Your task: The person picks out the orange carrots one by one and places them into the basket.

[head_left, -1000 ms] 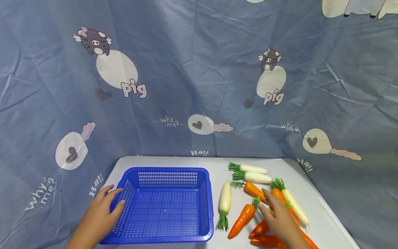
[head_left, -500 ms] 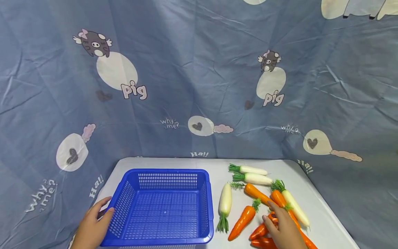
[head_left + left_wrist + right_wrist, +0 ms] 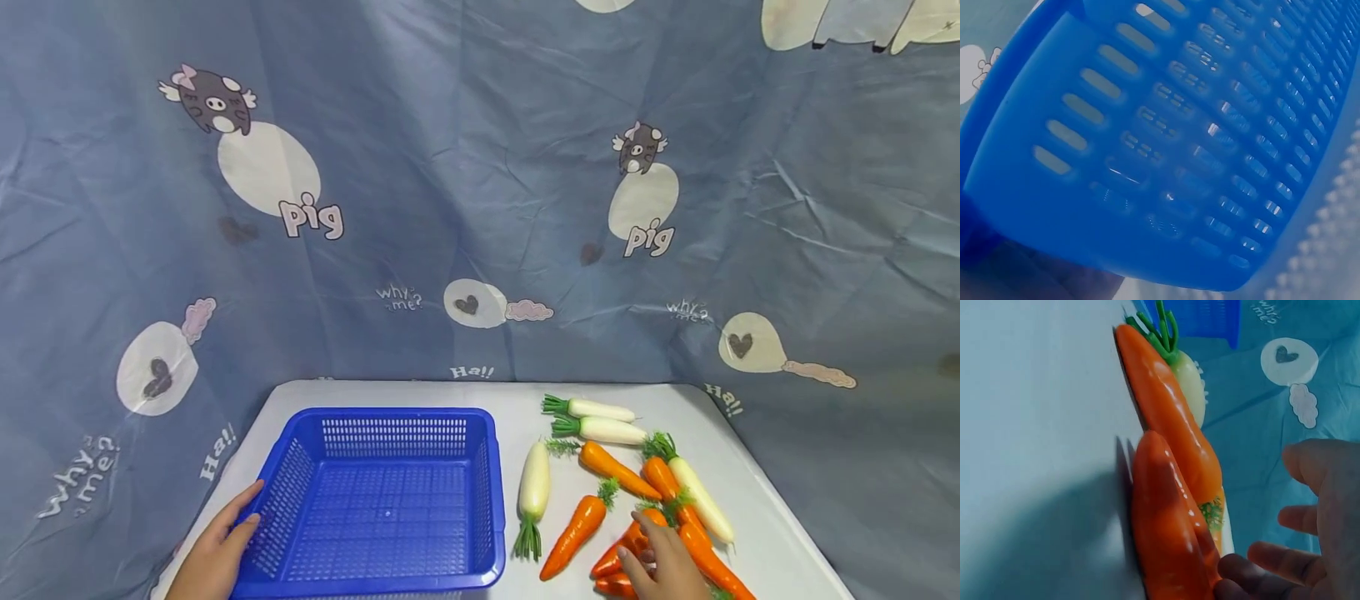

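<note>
- Inspecting my right hand (image 3: 670, 569): thumb and fingers (image 3: 1279, 557) stand well apart and grip nothing; the fingertips are just beside the nearest carrot (image 3: 1166, 531), contact unconfirmed.
- Location: that carrot lies on the table (image 3: 519, 408), right of the blue basket (image 3: 367, 586), among other carrots, partly hidden by my hand in the head view.
- Left hand (image 3: 212, 554): thumb and fingers loosely extended at the basket's left rim, not curled round it; I cannot tell how firmly they touch.
- Carrot, surface: bright highlights, so I rate it slick. Weight appears low and the body stiff, with little risk of bruising.
- Carrot, recommended hold: the thick part of the body, thumb on one side and fingers opposite. The narrow tip would probably swivel; the leafy tops look too soft to trust.
- White radish (image 3: 535, 483), beside the basket: smooth and rounded, liable to roll; best held round its middle.
- Basket: thin, slotted walls suggest light plastic with slight flex; the rim is the sound place to hold.
</note>
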`<state>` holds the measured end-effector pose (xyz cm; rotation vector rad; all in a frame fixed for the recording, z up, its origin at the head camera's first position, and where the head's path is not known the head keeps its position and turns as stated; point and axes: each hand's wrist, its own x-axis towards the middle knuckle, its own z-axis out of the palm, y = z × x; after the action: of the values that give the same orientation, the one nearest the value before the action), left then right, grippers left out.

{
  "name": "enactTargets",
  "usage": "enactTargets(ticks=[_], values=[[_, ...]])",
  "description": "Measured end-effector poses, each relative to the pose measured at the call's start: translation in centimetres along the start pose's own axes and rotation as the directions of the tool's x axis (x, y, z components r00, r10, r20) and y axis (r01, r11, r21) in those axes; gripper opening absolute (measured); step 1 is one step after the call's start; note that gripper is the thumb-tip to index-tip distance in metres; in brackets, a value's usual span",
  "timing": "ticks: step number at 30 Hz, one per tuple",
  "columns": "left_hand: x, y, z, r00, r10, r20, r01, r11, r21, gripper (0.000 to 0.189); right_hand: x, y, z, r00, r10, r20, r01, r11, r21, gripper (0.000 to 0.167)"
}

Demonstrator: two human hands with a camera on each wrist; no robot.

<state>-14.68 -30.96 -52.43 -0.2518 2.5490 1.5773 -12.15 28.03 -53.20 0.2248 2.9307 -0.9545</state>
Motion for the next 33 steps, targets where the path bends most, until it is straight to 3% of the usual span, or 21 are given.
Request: enactTargets(ticks=[4, 6, 11, 19, 27, 33], values=[[0.1, -1.0, -0.4, 0.995, 0.087, 0.051, -0.08, 0.99, -0.114, 0.055, -0.4, -0.3, 0.5, 0.999, 0.027, -0.028, -0.027, 0.999, 0.018, 0.067], [0.1, -1.4, -0.7, 0.994, 0.053, 0.099, -0.033, 0.981, -0.192, 0.056, -0.5, -0.7, 0.6, 0.999, 0.021, -0.049, -0.02, 1.0, 0.017, 0.064], [0.1, -2.0, -1.1, 0.993, -0.012, 0.117, 0.043, 0.964, -0.262, 0.056, -0.1, -1.7, 0.8, 0.997, -0.013, -0.08, 0.014, 1.0, 0.012, 0.057], [0.6, -2.0, -0.1, 0.992, 0.111, 0.058, -0.1, 0.981, -0.164, 0.063, -0.5, -1.8, 1.7, 0.997, 0.003, -0.072, 0.001, 0.999, 0.049, 0.056], [0.5, -2.1, 0.2, 0.992, 0.115, 0.043, -0.106, 0.977, -0.187, 0.064, 0.1, -2.1, 2.4, 0.998, 0.039, -0.039, -0.039, 0.999, -0.001, 0.074], [0.5, -1.8, -0.1, 0.997, 0.051, 0.051, -0.04, 0.98, -0.195, 0.061, 0.9, -2.6, 2.8, 0.998, 0.053, -0.02, -0.054, 0.998, -0.033, 0.083]])
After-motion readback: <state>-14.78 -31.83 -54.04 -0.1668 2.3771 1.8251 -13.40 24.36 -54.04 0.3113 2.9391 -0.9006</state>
